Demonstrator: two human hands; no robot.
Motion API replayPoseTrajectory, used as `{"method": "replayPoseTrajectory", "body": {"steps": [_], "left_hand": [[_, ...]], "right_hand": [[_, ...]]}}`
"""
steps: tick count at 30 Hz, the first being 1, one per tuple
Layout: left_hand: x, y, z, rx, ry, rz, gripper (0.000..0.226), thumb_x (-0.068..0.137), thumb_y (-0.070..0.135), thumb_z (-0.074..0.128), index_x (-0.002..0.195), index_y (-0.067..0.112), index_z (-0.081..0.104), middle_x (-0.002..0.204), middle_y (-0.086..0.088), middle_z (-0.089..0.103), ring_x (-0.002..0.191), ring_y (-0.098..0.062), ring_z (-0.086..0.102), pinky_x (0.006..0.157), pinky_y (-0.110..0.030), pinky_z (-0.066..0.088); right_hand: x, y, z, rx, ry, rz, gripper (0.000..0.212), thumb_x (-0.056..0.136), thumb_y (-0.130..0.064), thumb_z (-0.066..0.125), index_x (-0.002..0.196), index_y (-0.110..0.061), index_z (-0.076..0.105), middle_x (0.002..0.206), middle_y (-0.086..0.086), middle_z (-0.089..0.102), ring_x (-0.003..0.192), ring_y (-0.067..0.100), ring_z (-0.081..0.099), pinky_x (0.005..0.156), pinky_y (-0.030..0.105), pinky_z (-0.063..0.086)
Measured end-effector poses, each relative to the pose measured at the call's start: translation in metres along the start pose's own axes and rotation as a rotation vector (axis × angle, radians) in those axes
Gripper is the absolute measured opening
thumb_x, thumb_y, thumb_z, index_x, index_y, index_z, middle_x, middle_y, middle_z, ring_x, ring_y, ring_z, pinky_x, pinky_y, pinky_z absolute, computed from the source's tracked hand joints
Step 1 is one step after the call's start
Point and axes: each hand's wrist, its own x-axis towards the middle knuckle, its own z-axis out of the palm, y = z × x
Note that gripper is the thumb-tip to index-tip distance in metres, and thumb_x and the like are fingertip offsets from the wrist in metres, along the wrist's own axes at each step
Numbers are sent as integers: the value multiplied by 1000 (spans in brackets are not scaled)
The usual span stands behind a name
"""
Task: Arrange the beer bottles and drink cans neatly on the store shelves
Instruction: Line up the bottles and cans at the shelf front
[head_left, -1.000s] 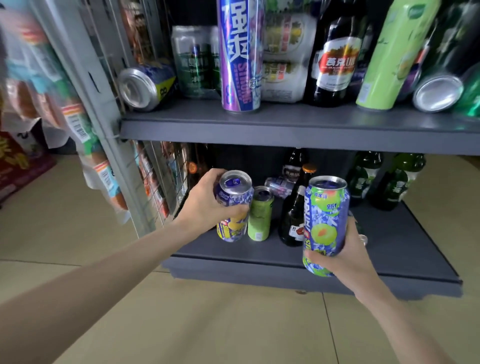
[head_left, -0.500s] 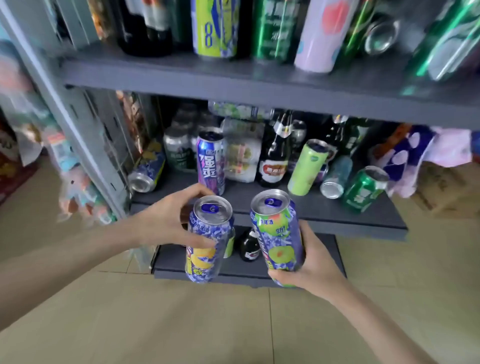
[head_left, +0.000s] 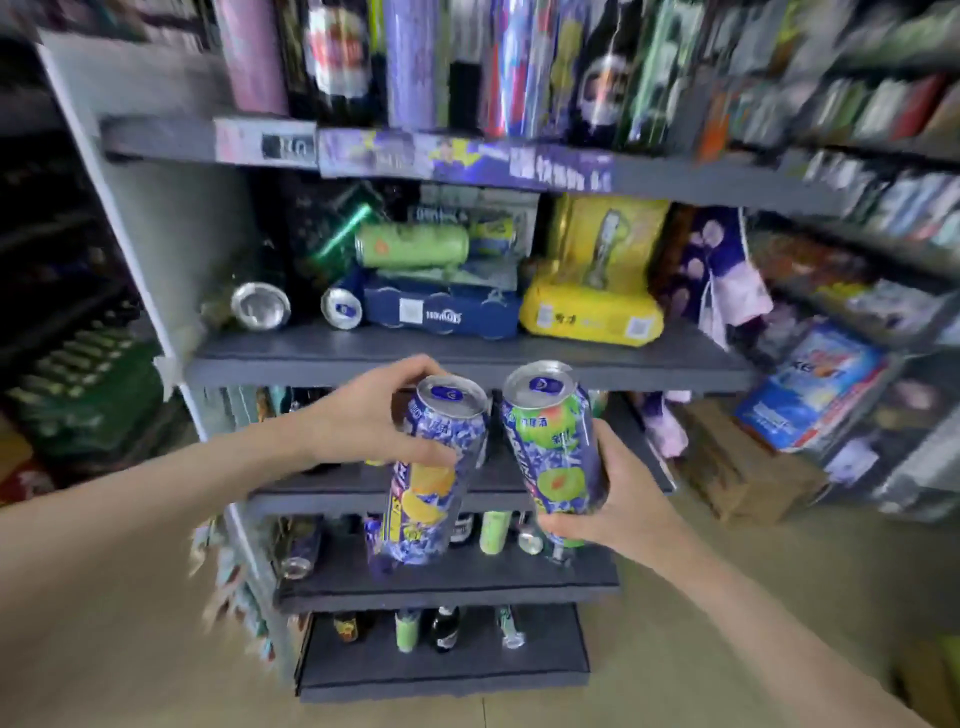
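Both hands hold tall cans upright in front of the grey shelf (head_left: 467, 358): left hand (head_left: 363, 421) curls round the yellow-fruit can (head_left: 431, 473), right hand (head_left: 613, 493) grips the green-fruit can (head_left: 550, 447); cans and packs lie toppled on the shelf

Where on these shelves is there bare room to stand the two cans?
The front strip of the middle shelf is bare, bordered behind by the blue pack and yellow pack. The bottom shelf has open board in front of its bottles. The top shelf is packed tight. The left hand and right hand each hold a can.
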Motion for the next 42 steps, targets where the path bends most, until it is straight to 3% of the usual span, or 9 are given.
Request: {"method": "replayPoseTrajectory", "body": {"steps": [9, 13, 18, 22, 25, 30, 36, 40, 42], "left_hand": [[70, 183, -31, 102, 324, 155, 44, 65, 35, 82, 90, 20, 49, 79, 9, 53, 70, -6, 47, 56, -7, 34], [105, 228, -27, -28, 504, 151, 35, 76, 21, 75, 83, 29, 42, 80, 13, 49, 67, 1, 47, 48, -1, 37], [128, 256, -41, -1, 701, 115, 57, 75, 29, 75, 119, 18, 40, 96, 6, 48, 70, 2, 51, 52, -13, 38], [140, 261, -66, 21, 814, 93, 76, 78, 29, 73, 139, 10, 31, 81, 13, 40, 66, 1, 42, 52, -10, 38], [155, 253, -93, 69, 830, 83, 73, 76, 31, 75, 134, 9, 35, 86, 8, 46, 72, -5, 46, 71, -22, 38], [189, 229, -132, 139, 805, 18, 55, 76, 31, 75, 113, 15, 38, 77, 10, 43, 66, -1, 41, 54, -16, 35], [237, 192, -166, 99, 775, -34, 63, 69, 35, 80, 113, 13, 39, 92, -2, 52, 89, -24, 55, 78, -37, 47], [259, 182, -167, 112, 755, 3, 83, 70, 38, 79, 135, 6, 38, 126, -8, 51, 109, -25, 50, 86, -32, 41], [265, 179, -165, 146, 754, 45, 81, 69, 41, 78, 132, 7, 41, 119, -5, 57, 99, -20, 54, 80, -30, 43]], "right_hand": [[36, -98, -162, 41, 334, -194, 88, 47, -21, 93, 122, -21, 46, 113, -8, 63, 100, 4, 62, 95, 33, 48], [58, -110, -212, 130, 385, -240, 115, 37, -50, 91, 134, -23, 37, 127, -6, 59, 115, 16, 57, 99, 46, 46], [90, -127, -241, 182, 457, -270, 88, 54, -18, 90, 127, -21, 42, 115, -8, 61, 105, 14, 60, 93, 37, 48], [125, -139, -236, 233, 468, -234, 86, 58, -15, 88, 129, -17, 39, 114, -5, 57, 102, 14, 57, 84, 31, 47], [154, -145, -227, 257, 467, -192, 81, 61, -15, 88, 125, -19, 39, 109, -6, 55, 100, 16, 55, 86, 33, 45], [203, -144, -210, 190, 489, -115, 81, 62, -16, 87, 126, -19, 38, 118, -3, 54, 98, 15, 50, 85, 31, 44], [253, -143, -196, 96, 444, -26, 106, 63, -21, 87, 146, -18, 21, 144, 3, 40, 129, 24, 42, 104, 41, 39], [278, -147, -188, 74, 418, -56, 110, 67, -20, 84, 149, -15, 10, 151, 1, 30, 137, 22, 32, 107, 36, 32], [290, -147, -184, 60, 399, -59, 107, 67, -21, 84, 148, -15, 14, 148, 1, 33, 135, 22, 35, 107, 36, 33]]}}
